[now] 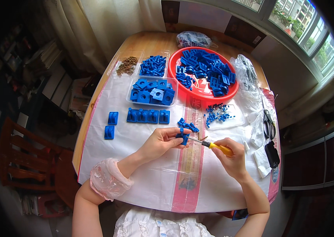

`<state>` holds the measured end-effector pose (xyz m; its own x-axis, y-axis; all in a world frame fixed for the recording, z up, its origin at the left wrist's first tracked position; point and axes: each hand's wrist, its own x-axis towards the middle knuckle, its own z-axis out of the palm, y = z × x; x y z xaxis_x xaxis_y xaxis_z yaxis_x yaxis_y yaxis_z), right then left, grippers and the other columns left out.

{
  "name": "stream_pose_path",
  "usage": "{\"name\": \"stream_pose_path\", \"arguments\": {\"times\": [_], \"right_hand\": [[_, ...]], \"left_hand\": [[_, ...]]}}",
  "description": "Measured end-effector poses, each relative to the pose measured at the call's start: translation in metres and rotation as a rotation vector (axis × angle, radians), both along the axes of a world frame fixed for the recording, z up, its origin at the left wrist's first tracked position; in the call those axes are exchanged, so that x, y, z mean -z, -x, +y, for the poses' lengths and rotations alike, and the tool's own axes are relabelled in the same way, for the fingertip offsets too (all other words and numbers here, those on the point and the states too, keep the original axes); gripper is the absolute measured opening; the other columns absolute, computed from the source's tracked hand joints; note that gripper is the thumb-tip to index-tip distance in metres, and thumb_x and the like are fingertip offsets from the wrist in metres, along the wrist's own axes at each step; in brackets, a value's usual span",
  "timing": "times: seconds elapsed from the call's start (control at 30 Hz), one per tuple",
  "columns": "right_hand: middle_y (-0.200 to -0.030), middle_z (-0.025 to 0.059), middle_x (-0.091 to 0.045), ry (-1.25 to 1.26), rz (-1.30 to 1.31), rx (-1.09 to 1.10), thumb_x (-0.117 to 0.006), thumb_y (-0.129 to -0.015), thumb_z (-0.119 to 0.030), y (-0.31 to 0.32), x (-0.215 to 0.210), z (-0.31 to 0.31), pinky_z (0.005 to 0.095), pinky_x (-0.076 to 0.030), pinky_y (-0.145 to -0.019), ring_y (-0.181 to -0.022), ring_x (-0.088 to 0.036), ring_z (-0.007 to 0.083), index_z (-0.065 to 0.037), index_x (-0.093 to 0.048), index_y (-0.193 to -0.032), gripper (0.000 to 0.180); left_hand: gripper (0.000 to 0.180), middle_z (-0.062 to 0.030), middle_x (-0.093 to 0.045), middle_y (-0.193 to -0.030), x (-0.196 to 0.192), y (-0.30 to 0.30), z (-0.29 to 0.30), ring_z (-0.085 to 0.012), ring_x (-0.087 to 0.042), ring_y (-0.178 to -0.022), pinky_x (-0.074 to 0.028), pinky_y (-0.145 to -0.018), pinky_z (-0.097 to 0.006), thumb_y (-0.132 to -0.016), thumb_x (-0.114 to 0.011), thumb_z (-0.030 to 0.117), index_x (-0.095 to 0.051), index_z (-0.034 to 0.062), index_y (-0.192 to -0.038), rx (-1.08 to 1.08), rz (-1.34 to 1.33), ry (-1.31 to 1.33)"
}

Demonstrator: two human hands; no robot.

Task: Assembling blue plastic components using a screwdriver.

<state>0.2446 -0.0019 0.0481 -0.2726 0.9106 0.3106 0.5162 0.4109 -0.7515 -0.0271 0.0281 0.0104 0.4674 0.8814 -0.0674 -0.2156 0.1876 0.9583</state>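
Over the middle of the table, my left hand (162,143) is closed around a blue plastic clamp (183,136), pinched between thumb and fingers. My right hand (232,156) grips a screwdriver (221,149) with a yellow and black handle. Its metal shaft points left, and the tip meets the clamp or ends right beside it; the exact contact is too small to tell. Just beyond my left hand lie several loose blue parts (188,125). Left of them stands a row of blue clamps (148,115), with two more clamps (111,125) set apart further left.
A red basin (234,87) of blue parts stands at the back. Clear trays hold square blue plates (151,91), small blue pieces (152,65) and brass-coloured screws (126,65). Small nuts and blue bits (218,113) lie right of centre. Black scissors (269,124) rest near the right edge.
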Motion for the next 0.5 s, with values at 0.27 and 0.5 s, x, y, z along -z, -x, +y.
{"name": "stream_pose_path", "arguments": {"times": [0.27,0.5], "right_hand": [[-0.071,0.0072,-0.063,-0.340,-0.230,-0.133,-0.081,-0.081,-0.006,0.008,0.004,-0.012,0.0325,-0.047,-0.046,-0.052,-0.061,0.0218,-0.002,-0.064,-0.098,0.024],[-0.074,0.0099,-0.068,-0.267,-0.124,-0.092,-0.080,-0.082,-0.005,0.011,0.008,-0.016,0.0312,-0.049,-0.047,-0.055,-0.066,0.0221,-0.001,-0.065,-0.095,0.020]], "left_hand": [[0.031,-0.0123,-0.067,-0.129,0.007,0.005,0.003,-0.0177,-0.071,-0.099,-0.062,-0.088,-0.029,-0.099,-0.059,-0.002,-0.064,-0.0027,-0.130,0.048,0.022,0.003],[0.031,-0.0115,-0.070,-0.118,0.005,0.003,0.001,-0.0153,-0.071,-0.097,-0.062,-0.087,-0.029,-0.099,-0.059,-0.003,-0.065,-0.0020,-0.129,0.050,0.056,-0.016]]}}
